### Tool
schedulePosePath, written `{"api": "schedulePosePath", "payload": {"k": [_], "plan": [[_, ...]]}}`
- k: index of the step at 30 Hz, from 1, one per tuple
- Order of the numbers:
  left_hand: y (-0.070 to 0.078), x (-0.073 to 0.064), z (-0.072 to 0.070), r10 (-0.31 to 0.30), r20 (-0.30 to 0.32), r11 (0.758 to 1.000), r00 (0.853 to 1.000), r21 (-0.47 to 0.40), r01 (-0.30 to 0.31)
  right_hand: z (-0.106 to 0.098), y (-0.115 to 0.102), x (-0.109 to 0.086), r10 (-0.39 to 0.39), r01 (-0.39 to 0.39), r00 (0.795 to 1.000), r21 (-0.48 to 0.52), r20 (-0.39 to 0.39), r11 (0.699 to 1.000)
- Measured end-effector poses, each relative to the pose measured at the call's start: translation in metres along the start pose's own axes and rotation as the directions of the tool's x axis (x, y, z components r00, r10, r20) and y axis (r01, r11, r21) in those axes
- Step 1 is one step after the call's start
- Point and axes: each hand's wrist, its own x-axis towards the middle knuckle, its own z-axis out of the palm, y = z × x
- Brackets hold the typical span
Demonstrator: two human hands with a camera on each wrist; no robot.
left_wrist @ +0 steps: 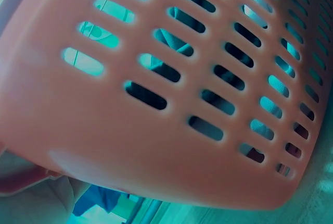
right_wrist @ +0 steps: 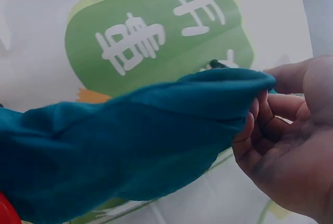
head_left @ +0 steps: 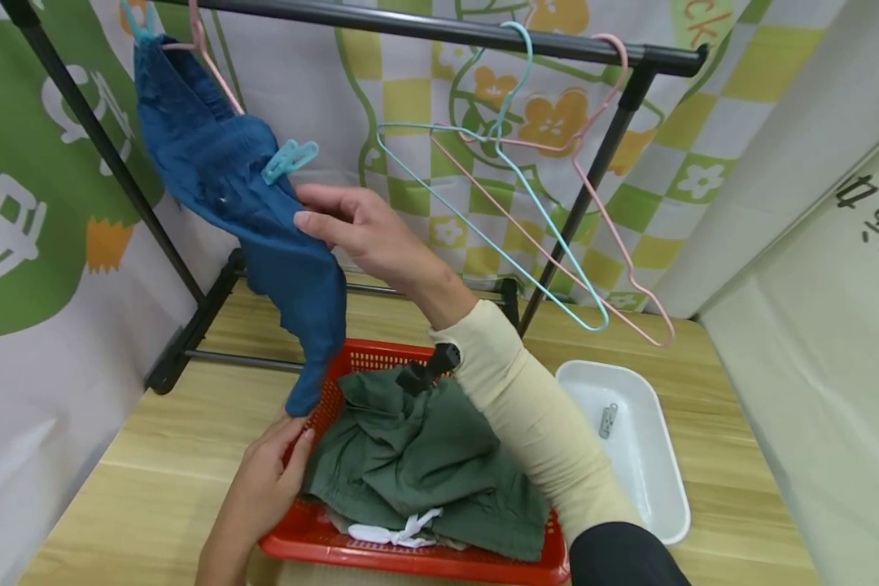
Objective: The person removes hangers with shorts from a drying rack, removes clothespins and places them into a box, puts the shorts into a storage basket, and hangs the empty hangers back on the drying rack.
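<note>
Printed curtain behind, wood desk below, black rack standing on it. Red basket on desk at front of rack; left wrist cam shows mostly its slotted side wall, which head cam barely shows. Blue garment hangs at rack's left end, low end down by the basket's left rim. Green garment heaped in basket, white cord at its front edge. White tray right of basket. Blue hanger and pink hanger hang bare on the bar's right part, head cam only; second pink hanger runs into the blue garment's top. Right hand: grip pinching the blue garment's edge; right wrist cam shows thumb and fingers meeting on the fabric, clearer than head. Left hand at basket's left rim, garment's low end at its fingertips; can't tell if that grip is pinching. Small stuff, head cam only: blue peg on garment near right hand, grey peg in tray.
</note>
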Motion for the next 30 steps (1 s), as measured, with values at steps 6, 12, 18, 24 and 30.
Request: {"api": "schedulePosePath", "payload": {"k": [6,12,18,24,30], "plan": [[-0.002,0.001,0.001,0.014,0.007,1.000,1.000,-0.018,-0.014,-0.019,-0.001,-0.026,-0.020,0.021,0.997,0.011,-0.070,1.000],[-0.002,0.000,0.002,0.003,0.016,0.999,1.000,-0.032,-0.002,-0.042,0.003,-0.050,-0.045,0.047,0.989,0.007,-0.139,0.999],[0.000,-0.001,0.000,-0.043,0.031,0.999,0.999,-0.014,0.044,-0.058,0.005,-0.065,-0.259,0.173,0.934,-0.323,-0.245,0.930],[0.000,0.000,0.000,-0.030,0.036,1.000,0.999,-0.006,0.030,-0.066,0.003,-0.080,-0.452,0.230,0.859,-0.607,-0.240,0.761],[0.001,0.001,0.000,0.001,0.012,1.000,1.000,-0.013,-0.001,-0.077,0.001,-0.091,-0.469,0.183,0.862,-0.747,-0.191,0.640]]}}
